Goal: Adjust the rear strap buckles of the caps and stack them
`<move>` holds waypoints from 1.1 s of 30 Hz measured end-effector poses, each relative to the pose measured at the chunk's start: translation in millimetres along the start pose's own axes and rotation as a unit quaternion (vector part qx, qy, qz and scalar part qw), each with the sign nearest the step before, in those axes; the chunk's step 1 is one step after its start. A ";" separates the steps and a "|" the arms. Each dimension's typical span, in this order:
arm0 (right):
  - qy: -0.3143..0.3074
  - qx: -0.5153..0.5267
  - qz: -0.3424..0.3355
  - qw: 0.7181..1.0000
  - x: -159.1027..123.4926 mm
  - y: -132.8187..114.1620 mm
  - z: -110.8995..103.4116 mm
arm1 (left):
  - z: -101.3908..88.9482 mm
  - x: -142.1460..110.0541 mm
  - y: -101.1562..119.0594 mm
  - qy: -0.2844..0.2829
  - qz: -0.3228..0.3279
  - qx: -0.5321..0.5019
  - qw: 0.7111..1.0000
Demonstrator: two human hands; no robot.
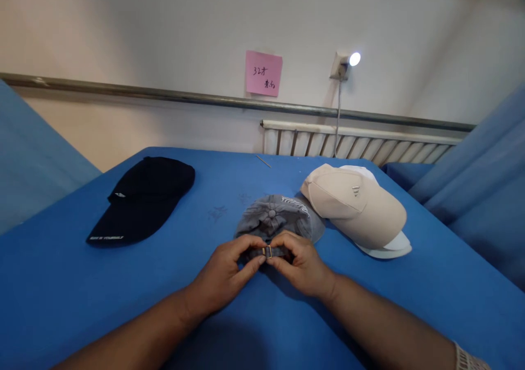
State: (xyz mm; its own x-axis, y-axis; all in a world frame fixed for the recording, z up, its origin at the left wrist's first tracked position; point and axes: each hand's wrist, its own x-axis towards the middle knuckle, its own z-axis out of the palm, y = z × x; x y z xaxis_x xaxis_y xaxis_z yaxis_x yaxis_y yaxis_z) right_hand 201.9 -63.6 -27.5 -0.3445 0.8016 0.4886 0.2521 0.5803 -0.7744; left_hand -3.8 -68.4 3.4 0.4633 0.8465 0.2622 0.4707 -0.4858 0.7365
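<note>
A washed grey baseball cap (273, 215) rests on the blue-covered table, its back towards me and its brim pointing away to the right. Its rear strap (255, 253) has a small gold-coloured buckle (268, 252) at the middle. With thumb and fingers, my left hand (227, 271) pinches the strap just left of the buckle. My right hand (305, 263) pinches it on the right, close against the buckle. The fingertips of both hands nearly meet, and parts of the strap are hidden behind them.
To the left lies a black cap (143, 203). At the right, a beige cap (353, 200) lies over a white cap (396, 247). Behind the blue table (213, 167) are a radiator (361, 137), a metal rail (184, 97) and a plugged socket (339, 66). Blue curtains (479, 189) flank the table.
</note>
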 end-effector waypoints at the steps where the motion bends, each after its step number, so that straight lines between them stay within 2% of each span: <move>1: 0.004 -0.007 -0.005 1.000 -0.1 1.0 0.7 | -0.4 0.5 -1.4 0.011 0.025 0.024 0.999; 5: 0.026 -0.005 -0.031 0.999 -0.9 2.2 3.3 | -1.1 0.5 -3.6 0.043 0.099 0.105 0.989; 12: -0.005 0.014 0.008 1.000 -3.1 -2.3 2.8 | 2.1 -3.1 7.4 0.031 0.118 0.091 0.988; 16: -0.016 -0.038 0.019 0.999 -3.2 -2.8 2.9 | 1.6 -2.7 7.5 0.017 0.107 0.096 0.989; 22: -0.058 -0.126 0.006 0.990 -3.9 -2.7 4.5 | 1.7 -3.7 5.9 -0.053 0.051 0.154 0.985; 27: -0.094 -0.137 0.008 0.986 -3.7 -5.3 4.0 | -2.3 -2.9 7.0 -0.079 0.004 0.161 0.984; 30: -0.094 -0.127 0.012 0.987 -2.7 -8.1 3.2 | -4.1 -2.8 8.2 -0.082 0.012 0.172 0.982; 33: -0.084 -0.120 0.019 0.989 -2.2 -10.1 3.5 | -2.0 -3.9 10.5 -0.069 0.049 0.229 0.970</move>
State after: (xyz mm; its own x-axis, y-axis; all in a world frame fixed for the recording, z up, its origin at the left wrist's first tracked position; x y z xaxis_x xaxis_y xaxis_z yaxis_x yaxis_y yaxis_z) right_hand 197.0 -71.7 -22.2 -0.4700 0.8007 0.3714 0.4686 0.5829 -0.6638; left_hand -2.3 -76.4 11.3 0.6035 0.7699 0.2073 0.6891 -0.6345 0.3502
